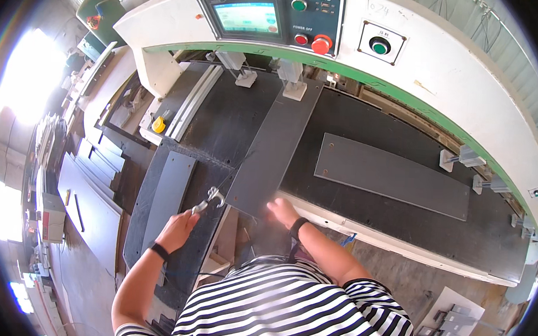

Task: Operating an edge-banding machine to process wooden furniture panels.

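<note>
Seen from above, the person's left hand (177,229) is closed in a fist around the handle of a small metal tool (209,200), whose hooked silver head sticks out toward one o'clock from the knuckles. The right hand (283,210) lies mostly open, fingers spread and slightly blurred, touching the near end of a long dark grey panel (273,150); it grips nothing that can be seen. That panel runs from the hand toward twelve o'clock across the black machine bed (369,121), its far end under a white clamp block (294,89). At three o'clock from it, a second grey panel (390,175) lies flat on the same bed, well apart. At nine o'clock from the tool, a third grey strip (169,193) rests on a lower dark surface. Beyond the bed, at twelve o'clock, a curved white and green machine housing (456,86) carries a control screen (246,16) with red and green buttons beside it. The person wears a black-and-white striped shirt (292,309) and a dark band on each wrist.
</note>
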`<state>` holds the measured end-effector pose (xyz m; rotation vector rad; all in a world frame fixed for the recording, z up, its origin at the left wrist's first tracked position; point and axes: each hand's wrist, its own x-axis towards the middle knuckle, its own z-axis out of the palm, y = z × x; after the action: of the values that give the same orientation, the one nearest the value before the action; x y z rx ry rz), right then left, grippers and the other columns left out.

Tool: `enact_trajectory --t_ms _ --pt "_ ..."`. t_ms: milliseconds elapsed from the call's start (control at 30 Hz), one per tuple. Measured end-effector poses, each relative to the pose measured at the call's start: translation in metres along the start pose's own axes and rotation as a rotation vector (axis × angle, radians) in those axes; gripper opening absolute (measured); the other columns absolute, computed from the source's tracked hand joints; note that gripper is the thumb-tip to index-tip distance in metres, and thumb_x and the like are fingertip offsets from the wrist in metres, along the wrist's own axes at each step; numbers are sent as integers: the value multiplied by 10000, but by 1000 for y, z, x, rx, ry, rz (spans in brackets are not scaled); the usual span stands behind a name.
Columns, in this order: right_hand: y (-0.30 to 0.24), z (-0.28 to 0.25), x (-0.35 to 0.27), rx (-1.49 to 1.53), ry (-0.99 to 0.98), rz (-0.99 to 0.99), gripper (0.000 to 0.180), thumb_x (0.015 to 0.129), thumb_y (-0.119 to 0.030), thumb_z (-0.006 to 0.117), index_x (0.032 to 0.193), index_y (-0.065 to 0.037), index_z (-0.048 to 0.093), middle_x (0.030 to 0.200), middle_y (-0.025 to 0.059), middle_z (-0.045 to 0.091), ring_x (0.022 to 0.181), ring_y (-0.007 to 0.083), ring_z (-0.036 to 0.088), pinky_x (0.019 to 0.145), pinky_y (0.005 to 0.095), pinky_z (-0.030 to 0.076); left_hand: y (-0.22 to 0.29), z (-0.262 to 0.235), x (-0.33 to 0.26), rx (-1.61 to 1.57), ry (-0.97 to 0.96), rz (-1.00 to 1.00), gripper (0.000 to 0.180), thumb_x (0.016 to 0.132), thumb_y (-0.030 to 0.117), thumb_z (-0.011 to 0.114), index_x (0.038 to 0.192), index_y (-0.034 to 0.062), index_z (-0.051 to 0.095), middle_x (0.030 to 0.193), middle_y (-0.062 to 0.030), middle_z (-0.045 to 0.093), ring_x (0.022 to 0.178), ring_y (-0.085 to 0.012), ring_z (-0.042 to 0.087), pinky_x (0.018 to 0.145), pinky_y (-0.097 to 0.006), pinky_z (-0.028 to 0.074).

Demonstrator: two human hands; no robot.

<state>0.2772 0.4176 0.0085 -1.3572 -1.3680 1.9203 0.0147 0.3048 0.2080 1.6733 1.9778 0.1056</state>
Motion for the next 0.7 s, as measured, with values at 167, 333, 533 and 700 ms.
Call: enact_trajectory --t_ms 167,333,533,700 --pt "-6 0 2 -8 -76 58 240 909 -165 525 924 70 572 803 110 643 651 172 652 541 280 540 -15 -9 -85 22 -82 -136 272 948 247 452 894 -12 514 765 -262 575 777 -453 554 641 -488 422" --pt "4 2 6 204 -104 120 219 920 -175 529 887 34 584 788 71 607 666 156 613 613 294 528 -7 -12 -145 -62 -158 -205 241 948 220 446 986 -3 527 816 -254 588 825 -434 569 692 -466 450" --pt "14 5 9 214 -68 147 238 910 -181 540 945 51 582 803 98 633 679 193 654 605 298 548 -35 13 -189 -113 -161 -231 251 959 228 431 925 -4 520 784 -253 576 789 -432 567 669 -459 438" --pt "8 10 3 231 18 145 242 904 -194 553 966 38 589 808 87 628 681 171 634 612 292 547 -57 26 -204 -234 -56 -345 286 975 247 396 834 16 488 613 -120 499 573 -263 517 567 -357 418"
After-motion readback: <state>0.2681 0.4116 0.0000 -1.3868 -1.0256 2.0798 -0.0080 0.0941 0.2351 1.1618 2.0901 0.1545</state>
